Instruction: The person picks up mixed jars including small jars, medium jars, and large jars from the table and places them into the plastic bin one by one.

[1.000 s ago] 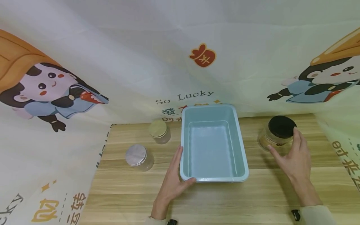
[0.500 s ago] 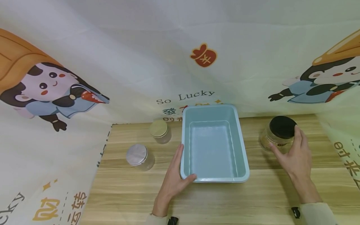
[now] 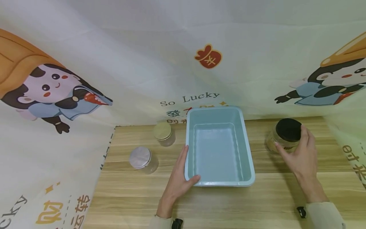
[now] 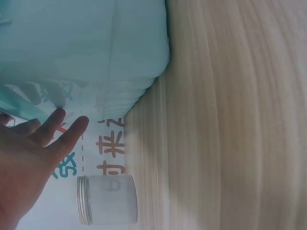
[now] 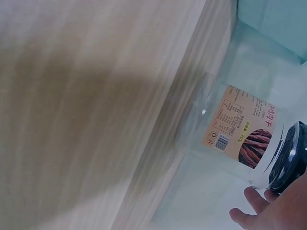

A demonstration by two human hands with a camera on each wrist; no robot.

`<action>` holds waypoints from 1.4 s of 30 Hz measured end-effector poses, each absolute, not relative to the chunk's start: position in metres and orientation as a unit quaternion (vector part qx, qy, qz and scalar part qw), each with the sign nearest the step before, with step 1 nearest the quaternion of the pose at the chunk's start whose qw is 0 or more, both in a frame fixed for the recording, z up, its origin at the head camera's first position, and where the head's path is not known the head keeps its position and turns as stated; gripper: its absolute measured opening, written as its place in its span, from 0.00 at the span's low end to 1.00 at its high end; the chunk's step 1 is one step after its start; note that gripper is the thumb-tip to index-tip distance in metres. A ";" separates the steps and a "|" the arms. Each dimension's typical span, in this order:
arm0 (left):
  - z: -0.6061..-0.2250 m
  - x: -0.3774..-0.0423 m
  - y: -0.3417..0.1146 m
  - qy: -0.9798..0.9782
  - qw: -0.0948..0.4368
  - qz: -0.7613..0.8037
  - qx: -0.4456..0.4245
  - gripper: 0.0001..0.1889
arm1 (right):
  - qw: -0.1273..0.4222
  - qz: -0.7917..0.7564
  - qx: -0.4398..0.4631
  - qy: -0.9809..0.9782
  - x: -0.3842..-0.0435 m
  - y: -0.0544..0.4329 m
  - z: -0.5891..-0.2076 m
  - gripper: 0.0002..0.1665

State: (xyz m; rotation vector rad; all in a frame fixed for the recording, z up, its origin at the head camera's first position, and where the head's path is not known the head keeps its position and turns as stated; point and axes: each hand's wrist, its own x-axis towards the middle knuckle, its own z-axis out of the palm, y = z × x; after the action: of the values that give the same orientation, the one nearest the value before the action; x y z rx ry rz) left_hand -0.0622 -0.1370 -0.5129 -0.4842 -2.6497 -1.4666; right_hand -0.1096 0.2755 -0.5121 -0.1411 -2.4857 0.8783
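Right of frame, the right hand (image 3: 301, 156) is clamped on the jar (image 5: 235, 127): probably light, stiff, slick; grip below its lid (image 3: 288, 129). Centre, left hand (image 3: 179, 180) touches tray (image 3: 217, 156), fingers straight.

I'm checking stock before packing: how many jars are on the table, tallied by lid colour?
Black-lidded jar: 1
Gold-lidded jar: 1
Silver-lidded jar: 1
Total: 3 jars
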 end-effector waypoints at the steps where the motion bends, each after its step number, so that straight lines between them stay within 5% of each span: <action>1: -0.513 -0.063 -0.137 -0.864 0.036 -0.476 -0.158 0.56 | 0.249 0.322 -0.051 -0.912 -0.111 0.276 -0.511 0.62; 42: -0.513 -0.067 -0.133 -0.831 0.021 -0.535 -0.153 0.53 | 0.266 0.352 -0.063 -0.895 -0.126 0.271 -0.520 0.54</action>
State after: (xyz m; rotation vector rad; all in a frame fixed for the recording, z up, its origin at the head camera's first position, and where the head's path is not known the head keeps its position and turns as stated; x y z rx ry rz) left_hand -0.0669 -0.1334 -0.5127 -0.4756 -2.5745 -1.6576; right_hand -0.1260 0.2712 -0.5196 -0.1689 -2.4174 0.9517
